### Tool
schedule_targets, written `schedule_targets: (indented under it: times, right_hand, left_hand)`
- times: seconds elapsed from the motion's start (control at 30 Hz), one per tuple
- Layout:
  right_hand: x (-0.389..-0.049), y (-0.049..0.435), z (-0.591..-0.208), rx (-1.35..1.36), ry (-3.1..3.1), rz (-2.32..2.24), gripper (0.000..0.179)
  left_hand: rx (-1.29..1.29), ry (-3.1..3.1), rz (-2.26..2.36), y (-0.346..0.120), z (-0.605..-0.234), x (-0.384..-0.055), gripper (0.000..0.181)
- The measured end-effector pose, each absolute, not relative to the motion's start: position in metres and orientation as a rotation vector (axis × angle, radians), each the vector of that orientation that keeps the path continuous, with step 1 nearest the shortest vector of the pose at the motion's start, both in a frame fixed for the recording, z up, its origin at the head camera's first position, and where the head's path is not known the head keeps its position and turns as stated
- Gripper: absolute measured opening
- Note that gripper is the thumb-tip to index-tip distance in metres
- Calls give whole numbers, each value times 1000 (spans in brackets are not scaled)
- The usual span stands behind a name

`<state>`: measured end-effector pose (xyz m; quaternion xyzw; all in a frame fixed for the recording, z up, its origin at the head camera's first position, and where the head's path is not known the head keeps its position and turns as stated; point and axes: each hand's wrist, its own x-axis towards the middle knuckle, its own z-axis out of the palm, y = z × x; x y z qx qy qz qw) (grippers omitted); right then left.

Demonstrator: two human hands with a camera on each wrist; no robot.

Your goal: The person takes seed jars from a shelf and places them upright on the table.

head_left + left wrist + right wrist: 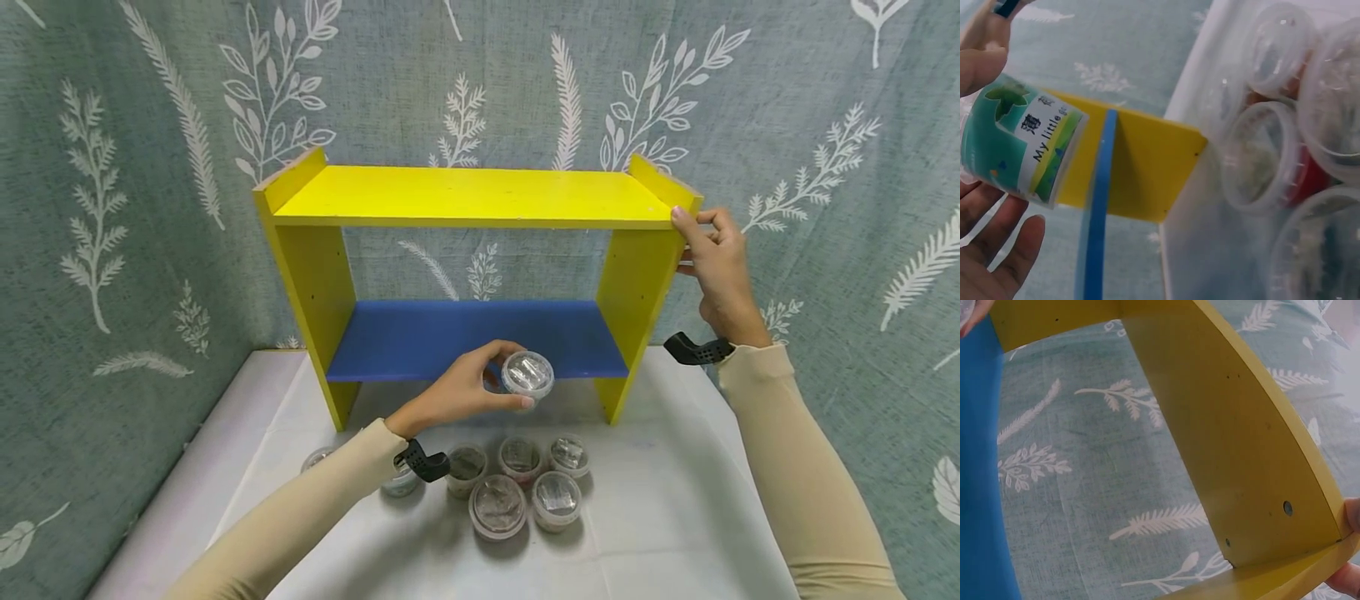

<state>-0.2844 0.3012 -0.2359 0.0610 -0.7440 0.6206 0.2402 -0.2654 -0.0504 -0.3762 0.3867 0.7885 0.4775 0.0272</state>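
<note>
My left hand grips a small clear-lidded plastic tub in front of the shelf's blue board. In the left wrist view this tub has a teal label reading "My little", with thumb and fingers around it. My right hand holds the upper right corner of a yellow shelf unit, thumb on the front edge and fingers behind the side panel. Only bits of the right fingers show in the right wrist view, at the yellow panel's edge.
Several lidded tubs, among them a larger one, stand on the white-covered table before the shelf. Another tub is partly behind the left forearm. A leaf-patterned green curtain hangs behind. The blue lower board spans the yellow sides.
</note>
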Motion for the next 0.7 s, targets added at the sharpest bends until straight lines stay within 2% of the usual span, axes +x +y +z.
schedule_targets:
  times: [0.7]
  right_hand:
    - [-285,300,-237,146,-2026,1706,33]
  left_hand:
    - [1096,2485,1402,-80,-394,-238,68]
